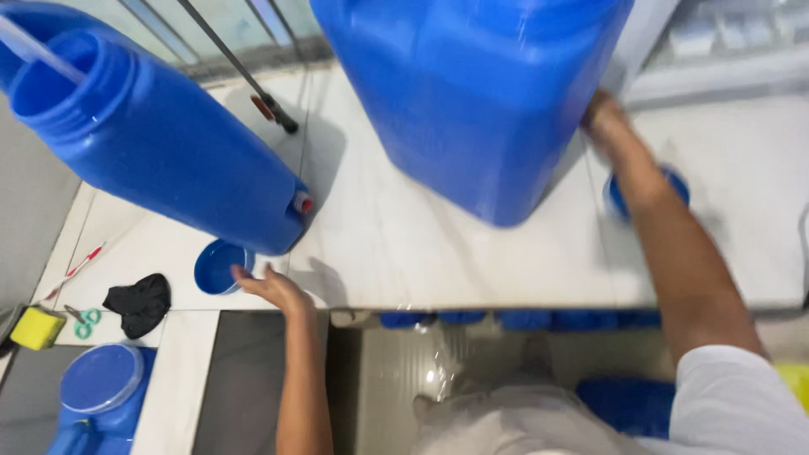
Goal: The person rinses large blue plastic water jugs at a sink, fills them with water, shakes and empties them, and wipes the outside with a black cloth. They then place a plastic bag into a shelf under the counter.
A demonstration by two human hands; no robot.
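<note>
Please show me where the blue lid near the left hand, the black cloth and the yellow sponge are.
blue lid [217,266]: head view, on its hollow inner face, by the left hand's fingertips.
black cloth [139,303]: head view, on the middle of the crumpled heap.
yellow sponge [36,328]: head view, on its top face.

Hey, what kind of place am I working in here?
Probably a washing or refilling area for containers: big blue jerrycans on a white tiled counter, loose blue lids, a yellow sponge.
</note>
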